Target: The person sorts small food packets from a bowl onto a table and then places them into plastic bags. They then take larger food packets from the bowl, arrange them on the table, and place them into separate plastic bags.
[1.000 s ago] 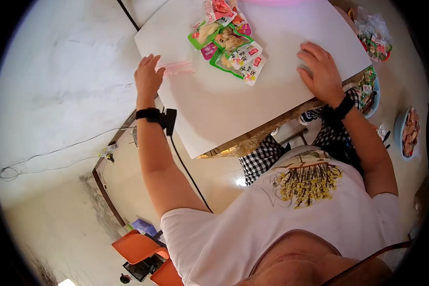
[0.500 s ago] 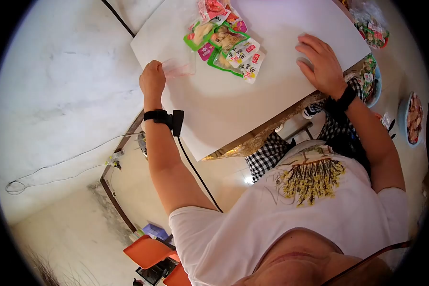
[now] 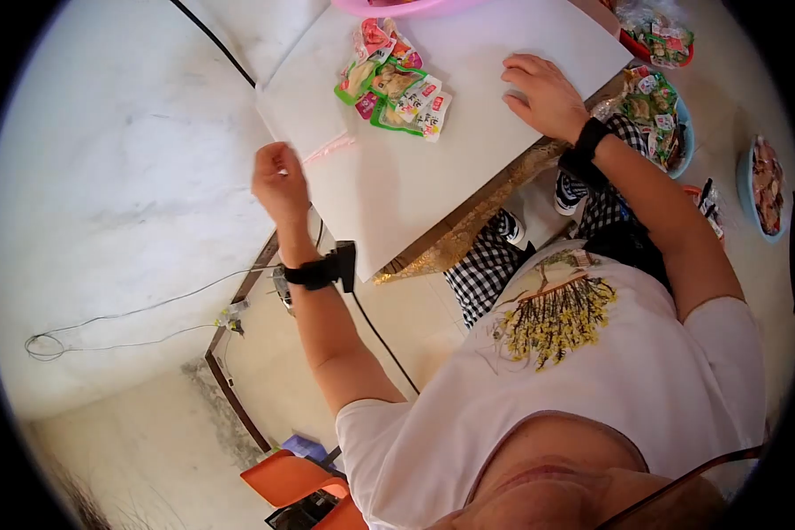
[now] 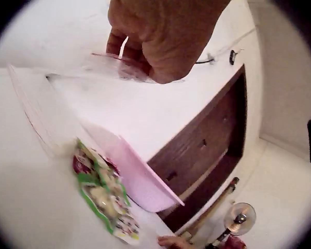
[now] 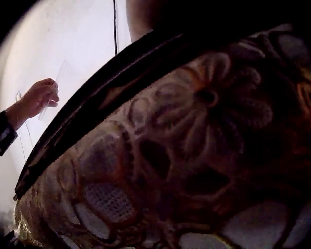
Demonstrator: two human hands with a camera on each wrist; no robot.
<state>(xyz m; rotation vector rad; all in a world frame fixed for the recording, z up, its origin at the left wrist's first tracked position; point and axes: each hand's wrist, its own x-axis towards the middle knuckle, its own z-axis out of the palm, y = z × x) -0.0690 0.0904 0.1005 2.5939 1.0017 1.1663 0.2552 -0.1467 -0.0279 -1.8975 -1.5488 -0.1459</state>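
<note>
The head view is evenly bright, bowed toward black edges; the left wrist view is soft and hazy, the right largely in shadow.

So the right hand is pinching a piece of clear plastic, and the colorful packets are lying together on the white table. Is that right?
Not quite: the left hand is the one pinching the clear plastic, as the left wrist view shows. The colorful packets are indeed lying together on the white table.
</note>
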